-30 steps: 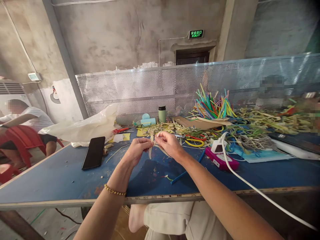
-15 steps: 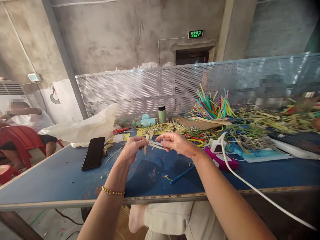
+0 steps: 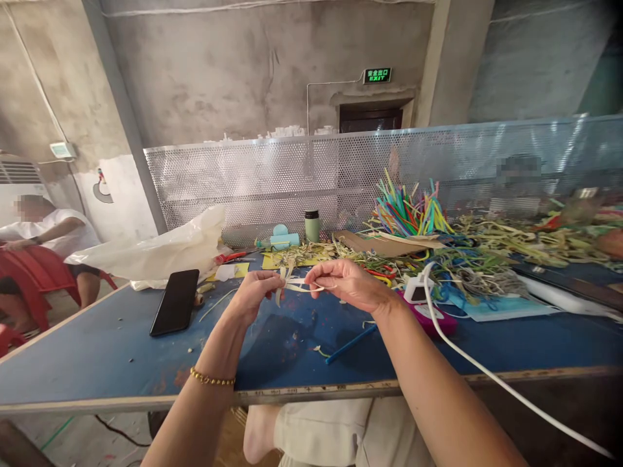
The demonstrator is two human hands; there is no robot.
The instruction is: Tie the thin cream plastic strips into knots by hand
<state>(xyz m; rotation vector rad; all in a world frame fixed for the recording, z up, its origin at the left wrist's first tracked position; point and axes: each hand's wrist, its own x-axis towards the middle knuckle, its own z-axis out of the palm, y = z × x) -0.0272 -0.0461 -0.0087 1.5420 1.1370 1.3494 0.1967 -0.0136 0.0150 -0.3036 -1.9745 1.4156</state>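
My left hand (image 3: pixel 256 295) pinches several pale, flat strips (image 3: pixel 294 283) of straw-like material where they cross, just above the blue table. Short ends stick up and hang down beside its fingertips. From the right, my right hand (image 3: pixel 343 285) has its thumb and fingers closed on the loose ends of the same strips, which run between the two hands. Below them on the table lies a thin blue stick (image 3: pixel 351 344) with a small pale-green bit at its near end.
A black phone (image 3: pixel 175 302) and a white plastic bag (image 3: pixel 156 250) are on the left. Behind my hands stand a green flask (image 3: pixel 312 227) and colourful pipe-cleaner-like sticks (image 3: pixel 409 207). A white cable (image 3: pixel 479 366) crosses the right side. A seated person (image 3: pixel 68 227) is at far left.
My right hand has drawn in slightly, and its fingers have closed further around the strip ends. My left hand keeps its pinch. The whole view has shifted a little.
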